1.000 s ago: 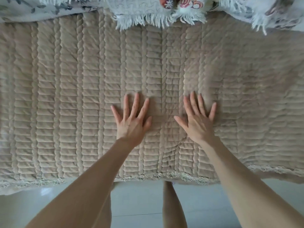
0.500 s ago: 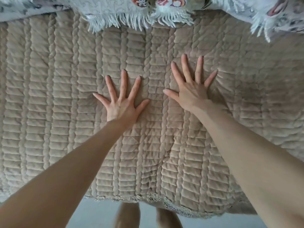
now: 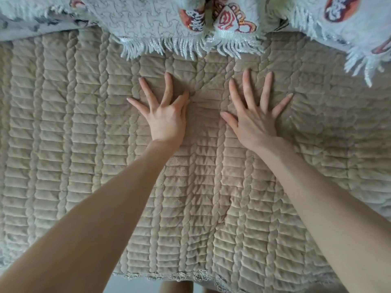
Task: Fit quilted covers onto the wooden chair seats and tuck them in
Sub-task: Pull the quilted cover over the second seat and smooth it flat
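Near the pillows (image 3: 160,28), we had left hand (image 3: 167,121) and right hand (image 3: 257,121) flat on the cover (image 3: 63,144), fingers splayed wide, judging firm, even outward strokes best.

Quilted cover (image 3: 84,166): tan, spread flat, fills nearly the whole view.

Plush fabric, stitched in narrow crosswise bars set in long columns; twisted rope-like ribs divide the columns. Lies open, face up, mostly smooth. Shallow creases fan out in the middle of the far half; slight puckering lower centre. Pale lace trim (image 3: 169,277) runs along the near edge, which hangs just over. The seat beneath is hidden.
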A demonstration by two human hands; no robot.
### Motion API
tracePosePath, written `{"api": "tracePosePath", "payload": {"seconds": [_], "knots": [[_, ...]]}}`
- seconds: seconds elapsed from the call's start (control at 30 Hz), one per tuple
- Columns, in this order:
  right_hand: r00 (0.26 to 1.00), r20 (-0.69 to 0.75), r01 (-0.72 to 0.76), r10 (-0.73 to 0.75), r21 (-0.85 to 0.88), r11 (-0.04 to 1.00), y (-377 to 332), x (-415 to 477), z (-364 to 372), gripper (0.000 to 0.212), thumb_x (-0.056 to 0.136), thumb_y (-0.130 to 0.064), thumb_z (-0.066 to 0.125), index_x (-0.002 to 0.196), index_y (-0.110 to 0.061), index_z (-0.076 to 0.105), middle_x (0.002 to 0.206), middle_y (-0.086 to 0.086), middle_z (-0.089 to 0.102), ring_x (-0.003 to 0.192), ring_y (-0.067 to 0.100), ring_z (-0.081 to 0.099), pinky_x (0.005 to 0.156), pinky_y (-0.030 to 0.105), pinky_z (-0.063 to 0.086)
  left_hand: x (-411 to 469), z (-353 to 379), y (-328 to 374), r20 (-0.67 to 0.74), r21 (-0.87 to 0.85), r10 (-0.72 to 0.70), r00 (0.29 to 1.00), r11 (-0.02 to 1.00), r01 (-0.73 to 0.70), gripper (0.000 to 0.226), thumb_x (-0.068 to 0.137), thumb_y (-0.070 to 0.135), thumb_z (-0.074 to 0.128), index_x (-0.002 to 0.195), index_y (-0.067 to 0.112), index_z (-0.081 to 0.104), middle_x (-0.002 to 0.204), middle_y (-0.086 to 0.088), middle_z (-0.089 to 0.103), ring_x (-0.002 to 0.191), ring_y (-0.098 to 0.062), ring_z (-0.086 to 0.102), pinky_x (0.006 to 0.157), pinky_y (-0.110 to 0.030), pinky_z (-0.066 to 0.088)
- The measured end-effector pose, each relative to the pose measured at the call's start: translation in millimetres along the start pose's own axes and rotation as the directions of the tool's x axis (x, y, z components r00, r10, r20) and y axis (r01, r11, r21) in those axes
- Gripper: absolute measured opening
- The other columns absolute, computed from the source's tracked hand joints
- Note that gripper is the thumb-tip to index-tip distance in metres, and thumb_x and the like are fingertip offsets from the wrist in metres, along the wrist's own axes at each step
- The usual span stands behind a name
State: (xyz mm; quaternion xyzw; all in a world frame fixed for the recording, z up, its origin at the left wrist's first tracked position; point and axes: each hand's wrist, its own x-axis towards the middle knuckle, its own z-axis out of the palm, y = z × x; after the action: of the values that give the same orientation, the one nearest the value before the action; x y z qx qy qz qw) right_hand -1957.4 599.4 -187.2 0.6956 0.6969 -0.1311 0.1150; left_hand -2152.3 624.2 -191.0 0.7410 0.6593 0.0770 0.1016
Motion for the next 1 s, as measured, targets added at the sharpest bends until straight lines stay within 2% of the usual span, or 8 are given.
{"api": "tracePosePath", "payload": {"seconds": [0.07, 0.13, 0.33, 0.47, 0.57, 0.73, 0.9, 1.0], "knots": [[1.0, 0.006, -0.013, 0.013, -0.003, 1.0, -3, 7, -3, 0.071, 0.095, -0.063, 0.023, 0.152, -0.037, -0.011, 0.159, -0.003, -0.026, 0.141, 0.044, -0.025, 0.095, 0.084, -0.005, 15, -5, -4, -0.013, -0.023, 0.002, 1.0, 1.0, -0.002, 0.026, 0.098, 0.023, 0.046, 0.088, 0.012, 0.067, 0.143, -0.009, 0.049, 0.132, -0.064, 0.017, 0.095, -0.081, -0.002], [1.0, 0.022, -0.018, 0.018, -0.004, 1.0, -7, 18, -7, 0.07, 0.095, -0.063, 0.023, 0.152, -0.038, -0.011, 0.159, -0.004, -0.025, 0.141, 0.046, -0.025, 0.095, 0.084, -0.006, 31, -10, -9, 0.028, -0.007, 0.018, 0.999, 1.0, -0.018, 0.025, 0.1, 0.021, 0.04, 0.092, 0.008, 0.06, 0.149, -0.005, 0.041, 0.138, -0.057, 0.01, 0.101, -0.077, -0.006], [0.996, 0.08, -0.036, 0.035, 0.009, 0.999, -12, 31, -15, 0.069, 0.096, -0.063, 0.023, 0.152, -0.039, -0.01, 0.161, -0.006, -0.018, 0.139, 0.046, -0.028, 0.096, 0.083, -0.007, 28, -12, -20, -0.01, -0.033, 0.007, 1.0, 0.999, -0.007, 0.049, 0.1, 0.035, 0.043, 0.143, 0.012, 0.041, 0.154, -0.006, 0.032, 0.146, -0.034, 0.013, 0.111, -0.062, -0.003], [0.999, 0.05, -0.015, 0.013, 0.031, 0.999, -10, 26, -19, 0.073, 0.094, -0.066, 0.025, 0.153, -0.037, -0.008, 0.162, -0.005, -0.015, 0.141, 0.045, -0.026, 0.098, 0.082, -0.009, 34, -2, -22, -0.084, -0.088, 0.051, 0.995, 0.994, -0.058, 0.023, 0.095, 0.022, 0.052, 0.105, 0.011, 0.07, 0.141, -0.005, 0.052, 0.138, -0.042, 0.031, 0.106, -0.071, 0.007], [1.0, -0.015, -0.001, 0.001, 0.013, 1.0, -10, 12, -14, 0.081, 0.091, -0.069, 0.03, 0.154, -0.033, -0.006, 0.162, 0.002, -0.016, 0.144, 0.043, -0.019, 0.101, 0.079, -0.008, 37, 5, -20, -0.135, -0.107, 0.019, 0.991, 0.994, -0.034, 0.023, 0.096, 0.016, 0.051, 0.078, 0.007, 0.062, 0.136, -0.008, 0.056, 0.136, -0.044, 0.034, 0.105, -0.074, 0.007], [0.999, -0.004, -0.037, 0.037, 0.002, 0.999, -15, 7, -3, 0.086, 0.087, -0.073, 0.029, 0.154, -0.032, -0.007, 0.161, 0.005, -0.018, 0.144, 0.044, -0.019, 0.101, 0.08, -0.006, 42, 3, -20, -0.136, -0.139, -0.009, 0.991, 0.99, -0.011, 0.021, 0.099, 0.012, 0.043, 0.085, 0.005, 0.057, 0.135, -0.007, 0.057, 0.138, -0.045, 0.03, 0.105, -0.073, 0.001], [1.0, 0.027, -0.014, 0.015, -0.03, 0.999, -16, 37, -5, 0.085, 0.086, -0.076, 0.021, 0.151, -0.035, -0.014, 0.161, -0.002, -0.02, 0.141, 0.045, -0.024, 0.097, 0.083, -0.006, 55, 0, -19, -0.117, -0.175, -0.06, 0.991, 0.984, 0.039, 0.022, 0.1, 0.01, 0.037, 0.094, 0.004, 0.057, 0.109, -0.003, 0.069, 0.139, -0.043, 0.027, 0.107, -0.068, -0.006], [1.0, 0.006, -0.019, 0.019, 0.002, 1.0, -19, 36, -12, 0.084, 0.086, -0.076, 0.021, 0.152, -0.035, -0.012, 0.161, -0.003, -0.018, 0.143, 0.043, -0.023, 0.099, 0.081, -0.008, 49, -13, -16, -0.044, -0.14, -0.057, 0.997, 0.989, 0.05, 0.03, 0.103, 0.026, 0.035, 0.111, 0.009, 0.059, 0.138, -0.001, 0.055, 0.144, -0.037, 0.018, 0.109, -0.067, -0.008]]}}
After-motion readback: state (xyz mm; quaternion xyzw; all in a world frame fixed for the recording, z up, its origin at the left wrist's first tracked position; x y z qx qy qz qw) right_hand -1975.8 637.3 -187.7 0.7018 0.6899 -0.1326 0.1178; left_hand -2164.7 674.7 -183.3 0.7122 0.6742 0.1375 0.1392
